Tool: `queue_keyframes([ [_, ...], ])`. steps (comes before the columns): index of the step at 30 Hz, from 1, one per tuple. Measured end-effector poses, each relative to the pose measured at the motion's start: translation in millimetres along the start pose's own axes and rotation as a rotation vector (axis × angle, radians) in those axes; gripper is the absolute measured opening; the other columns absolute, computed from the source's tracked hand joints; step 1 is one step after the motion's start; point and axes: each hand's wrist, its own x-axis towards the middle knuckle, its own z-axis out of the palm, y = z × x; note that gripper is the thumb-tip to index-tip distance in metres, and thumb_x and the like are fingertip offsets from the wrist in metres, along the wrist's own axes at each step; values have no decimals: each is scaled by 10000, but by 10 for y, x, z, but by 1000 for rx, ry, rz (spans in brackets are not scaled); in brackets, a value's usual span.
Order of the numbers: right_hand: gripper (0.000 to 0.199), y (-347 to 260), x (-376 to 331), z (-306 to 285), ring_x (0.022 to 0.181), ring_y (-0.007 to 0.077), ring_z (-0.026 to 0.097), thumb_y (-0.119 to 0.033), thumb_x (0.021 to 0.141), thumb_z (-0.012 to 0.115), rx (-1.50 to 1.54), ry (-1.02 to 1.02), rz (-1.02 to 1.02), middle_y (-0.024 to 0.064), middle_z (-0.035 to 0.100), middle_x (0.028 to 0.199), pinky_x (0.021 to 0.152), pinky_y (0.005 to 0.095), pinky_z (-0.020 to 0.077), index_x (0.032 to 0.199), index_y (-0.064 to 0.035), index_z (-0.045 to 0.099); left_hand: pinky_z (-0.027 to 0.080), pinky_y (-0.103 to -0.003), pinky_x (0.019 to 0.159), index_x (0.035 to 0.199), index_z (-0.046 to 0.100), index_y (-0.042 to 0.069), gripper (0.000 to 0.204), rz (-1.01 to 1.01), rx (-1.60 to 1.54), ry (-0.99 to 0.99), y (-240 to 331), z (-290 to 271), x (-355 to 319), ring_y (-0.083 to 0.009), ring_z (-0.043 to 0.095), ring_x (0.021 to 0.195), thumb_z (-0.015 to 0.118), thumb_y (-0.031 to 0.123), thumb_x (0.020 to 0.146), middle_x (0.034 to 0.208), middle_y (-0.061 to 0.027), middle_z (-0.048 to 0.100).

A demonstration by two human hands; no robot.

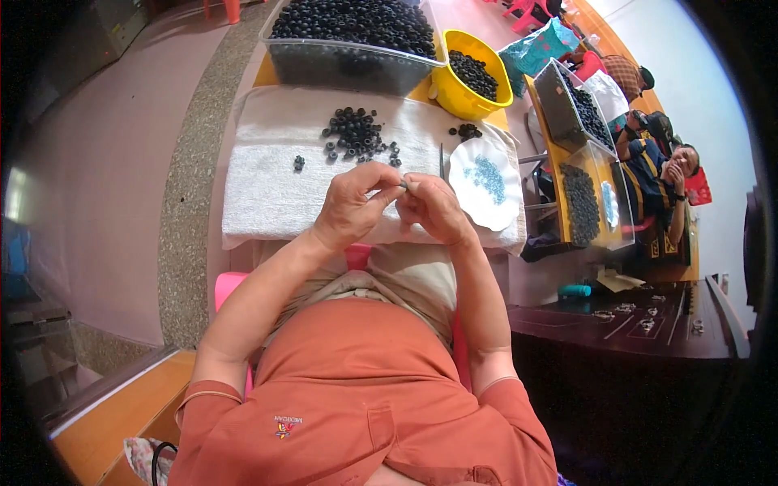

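Observation:
My left hand [354,201] and my right hand [435,207] meet over the near part of a white towel [267,198]. Between their pinched fingertips is a small dark piece [403,185], probably one of the black ring-like parts; its detail is too small to make out. Just beyond my left hand lies a loose pile of black ring-like parts [354,134], with a small cluster [299,164] off to its left. Right of my right hand stands a white scalloped plate [496,217] with tiny blue pieces [488,178]. A thin dark tool [442,159] lies beside the plate.
A clear bin [348,69] heaped with black parts and a yellow basin [502,99] stand along the towel's far side. More clear bins [559,101] of parts sit on a table at the right, where another person [652,174] sits. A dark table [559,322] holds small items.

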Motion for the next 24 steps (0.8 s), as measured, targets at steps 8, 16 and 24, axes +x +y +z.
queue_keyframes([
  [8,264,50,33,-21,559,111,422,-249,947,434,-6,12,-44,5,435,673,537,317,517,785,-51,500,535,-260,822,940,613,6,85,17,-23,-12,-39,0,-2,-110,633,925,670,-16,881,976,-62,665],
  [16,196,89,41,-2,740,144,646,-136,948,614,-105,147,-251,83,656,841,734,310,600,1011,45,654,536,-235,730,938,623,15,83,-140,-8,80,90,-27,26,-91,650,838,689,36,892,909,-42,672],
  [24,162,214,87,-8,802,148,687,10,875,686,-274,240,-520,100,704,929,727,255,574,1031,53,677,538,-243,700,954,656,5,81,-197,-114,126,57,-7,36,-99,671,789,684,45,890,841,-45,697],
])
